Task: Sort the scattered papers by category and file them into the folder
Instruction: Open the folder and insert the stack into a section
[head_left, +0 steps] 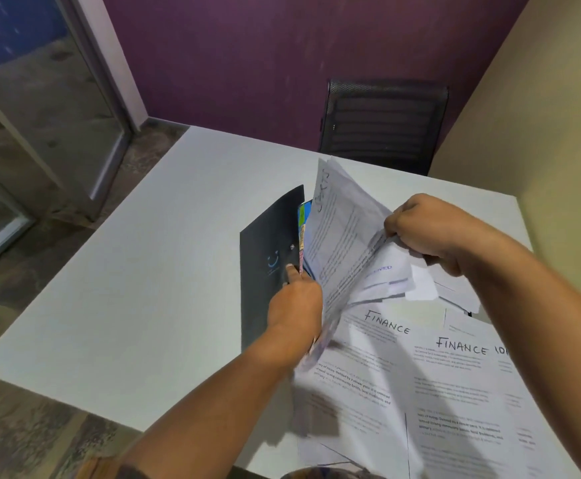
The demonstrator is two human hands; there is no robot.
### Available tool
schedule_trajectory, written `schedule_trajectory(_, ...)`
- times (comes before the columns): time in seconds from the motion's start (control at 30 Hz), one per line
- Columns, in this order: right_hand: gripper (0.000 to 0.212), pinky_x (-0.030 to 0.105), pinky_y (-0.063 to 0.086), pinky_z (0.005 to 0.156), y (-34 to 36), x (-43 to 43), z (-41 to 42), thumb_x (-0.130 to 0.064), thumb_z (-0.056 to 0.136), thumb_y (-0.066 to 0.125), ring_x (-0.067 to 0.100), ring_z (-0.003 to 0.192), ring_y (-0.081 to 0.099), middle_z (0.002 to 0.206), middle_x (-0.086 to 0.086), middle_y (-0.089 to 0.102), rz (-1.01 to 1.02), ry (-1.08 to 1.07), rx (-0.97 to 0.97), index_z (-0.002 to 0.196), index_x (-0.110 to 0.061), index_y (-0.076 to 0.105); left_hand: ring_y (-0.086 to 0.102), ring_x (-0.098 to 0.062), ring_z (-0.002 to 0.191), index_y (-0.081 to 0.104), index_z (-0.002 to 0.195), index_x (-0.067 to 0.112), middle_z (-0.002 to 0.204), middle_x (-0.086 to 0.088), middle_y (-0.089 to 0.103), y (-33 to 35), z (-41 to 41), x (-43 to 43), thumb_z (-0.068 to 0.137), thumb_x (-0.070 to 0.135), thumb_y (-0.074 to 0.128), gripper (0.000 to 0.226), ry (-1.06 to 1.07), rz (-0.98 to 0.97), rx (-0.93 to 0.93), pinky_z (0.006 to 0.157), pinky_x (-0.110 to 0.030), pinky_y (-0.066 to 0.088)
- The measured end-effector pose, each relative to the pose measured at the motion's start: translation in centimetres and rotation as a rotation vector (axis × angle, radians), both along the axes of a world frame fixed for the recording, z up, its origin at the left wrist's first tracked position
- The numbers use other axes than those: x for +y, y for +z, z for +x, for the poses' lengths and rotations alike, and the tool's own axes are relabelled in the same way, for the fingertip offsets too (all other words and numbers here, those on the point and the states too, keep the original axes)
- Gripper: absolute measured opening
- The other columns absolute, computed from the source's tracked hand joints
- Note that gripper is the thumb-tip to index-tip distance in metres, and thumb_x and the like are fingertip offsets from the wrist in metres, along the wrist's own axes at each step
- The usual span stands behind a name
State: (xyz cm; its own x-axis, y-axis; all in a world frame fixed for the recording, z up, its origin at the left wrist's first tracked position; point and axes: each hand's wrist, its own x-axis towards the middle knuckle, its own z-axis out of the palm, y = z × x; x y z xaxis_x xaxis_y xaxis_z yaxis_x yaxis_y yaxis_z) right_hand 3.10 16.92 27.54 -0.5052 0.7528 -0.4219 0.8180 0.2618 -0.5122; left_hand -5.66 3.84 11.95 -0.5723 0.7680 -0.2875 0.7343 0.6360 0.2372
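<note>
A dark folder [268, 257] stands partly opened on the white table [126, 271], coloured dividers showing at its edge. My left hand [296, 302] grips the folder's cover, thumb pressed on the outside. My right hand [431, 233] grips a bundle of printed sheets [344, 229] raised beside the folder's opening; one sheet bears handwriting at its top. Two sheets headed FINANCE [386, 323] [462, 347] lie flat on the table below my right arm. More loose papers [455, 292] lie under the raised bundle.
A black mesh chair [386, 122] stands at the table's far edge against a purple wall. A beige wall runs along the table's right side. A glass door [40, 108] is at the left. Bare tabletop lies left of the folder.
</note>
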Motion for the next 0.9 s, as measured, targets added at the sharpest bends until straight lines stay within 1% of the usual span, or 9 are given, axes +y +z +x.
schedule_trajectory(0.13,0.025,0.012,0.024,0.031,-1.1,0.0,0.1,-0.008,0.092,0.045,0.020,0.041,0.039,0.059,0.012,0.050,0.069,-0.114,0.106,0.068,-0.006,0.055,0.063,-0.035,0.113,0.023,0.150,-0.004,0.162,-0.022,0.014,-0.1,-0.1,-0.8,0.087,0.000,0.064,0.075,0.002,0.031,-0.009,0.087,-0.038,0.053)
schedule_trajectory(0.23,0.031,0.011,0.022,0.028,-2.2,-0.4,-0.2,-0.007,0.093,0.044,0.021,0.042,0.042,0.058,0.011,0.052,0.097,-0.074,0.128,0.062,-0.009,0.051,0.062,-0.035,0.114,0.025,0.150,0.000,0.163,-0.017,0.013,-0.1,-0.1,-1.4,0.087,0.007,0.066,0.075,0.016,0.070,-0.065,0.090,-0.039,0.053)
schedule_trajectory(0.3,0.034,0.012,0.025,0.028,-3.2,-0.7,-0.5,-0.007,0.093,0.044,0.021,0.043,0.045,0.056,0.010,0.053,0.089,-0.050,0.128,0.060,-0.010,0.050,0.060,-0.034,0.117,0.025,0.150,0.004,0.164,-0.014,0.013,-0.2,0.0,-1.8,0.089,0.013,0.066,0.074,0.030,0.100,-0.113,0.092,-0.039,0.053)
schedule_trajectory(0.37,0.035,0.015,0.034,0.035,-4.2,-1.0,-1.0,-0.007,0.093,0.046,0.021,0.045,0.049,0.057,0.010,0.054,0.073,-0.025,0.130,0.059,-0.010,0.051,0.060,-0.034,0.117,0.024,0.151,0.006,0.164,-0.012,0.013,-0.3,0.1,-2.1,0.088,0.014,0.068,0.077,0.047,0.130,-0.136,0.092,-0.039,0.052)
schedule_trajectory(0.47,0.032,0.017,0.036,0.039,-5.8,-1.2,-1.5,-0.008,0.092,0.047,0.022,0.048,0.052,0.058,0.010,0.056,0.071,-0.007,0.130,0.061,-0.007,0.054,0.057,-0.035,0.122,0.022,0.153,0.007,0.165,-0.010,0.011,-0.5,0.1,-2.6,0.088,0.009,0.064,0.077,0.064,0.166,-0.166,0.096,-0.040,0.049)
schedule_trajectory(0.53,0.028,0.023,0.038,0.047,-6.5,-1.1,-1.8,-0.009,0.091,0.046,0.026,0.055,0.054,0.062,0.012,0.059,0.098,-0.010,0.118,0.066,-0.004,0.057,0.052,-0.034,0.128,0.023,0.153,0.009,0.165,-0.007,0.010,-0.5,0.1,-2.9,0.090,0.008,0.060,0.073,0.085,0.200,-0.207,0.102,-0.040,0.046)
schedule_trajectory(0.6,0.029,0.027,0.037,0.051,-6.9,-0.8,-1.9,-0.010,0.091,0.045,0.029,0.060,0.055,0.065,0.013,0.059,0.158,-0.028,0.120,0.065,-0.004,0.058,0.046,-0.031,0.135,0.024,0.153,0.011,0.165,-0.003,0.012,-0.6,-0.1,-3.3,0.092,0.006,0.055,0.069,0.111,0.258,-0.245,0.107,-0.037,0.042)
schedule_trajectory(0.73,0.034,0.027,0.033,0.049,-7.4,-0.9,-2.2,-0.014,0.094,0.044,0.029,0.064,0.053,0.065,0.009,0.057,0.285,0.014,0.107,0.062,-0.008,0.052,0.038,-0.024,0.142,0.027,0.153,0.013,0.164,0.001,0.018,-0.7,-0.6,-4.1,0.095,-0.003,0.047,0.064,0.164,0.359,-0.313,0.111,-0.030,0.036)
schedule_trajectory(0.9,0.033,0.029,0.037,0.053,-8.1,-1.6,-3.3,-0.019,0.098,0.046,0.030,0.070,0.059,0.069,0.006,0.058,0.260,0.108,0.071,0.068,-0.011,0.055,0.040,-0.020,0.140,0.030,0.153,0.016,0.162,0.004,0.025,-0.9,-1.4,-5.2,0.097,-0.001,0.043,0.060,0.192,0.455,-0.374,0.107,-0.018,0.034)
